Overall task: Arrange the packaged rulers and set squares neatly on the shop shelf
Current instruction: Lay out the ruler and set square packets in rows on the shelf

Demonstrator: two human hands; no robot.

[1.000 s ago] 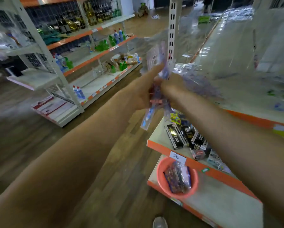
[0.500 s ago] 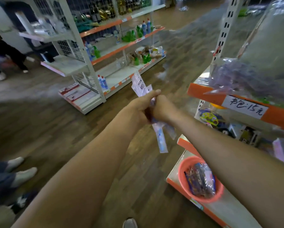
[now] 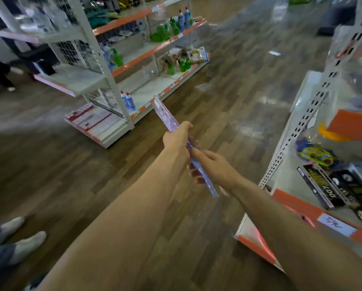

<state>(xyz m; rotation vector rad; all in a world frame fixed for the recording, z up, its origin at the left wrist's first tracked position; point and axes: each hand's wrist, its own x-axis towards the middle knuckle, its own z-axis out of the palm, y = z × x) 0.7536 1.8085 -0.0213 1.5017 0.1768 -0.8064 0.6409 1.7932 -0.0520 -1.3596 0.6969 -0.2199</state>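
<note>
Both hands are on the packaged ruler set (image 3: 165,114), out over the aisle floor and well apart from the shelf (image 3: 289,171) on the right. Left hand (image 3: 177,138) is wrapped round its middle, right hand (image 3: 214,168) pinches the lower half. Looks light, flat, a bit bendy, with a slick plastic sleeve, so I'd grip it mid-length. The shelf only carries black boxes (image 3: 320,185) and toys

Green bottles (image 3: 161,34) on far rack (image 3: 77,78); blue bottles (image 3: 128,101) lower; pale shoes (image 3: 30,241) bottom-left
</note>
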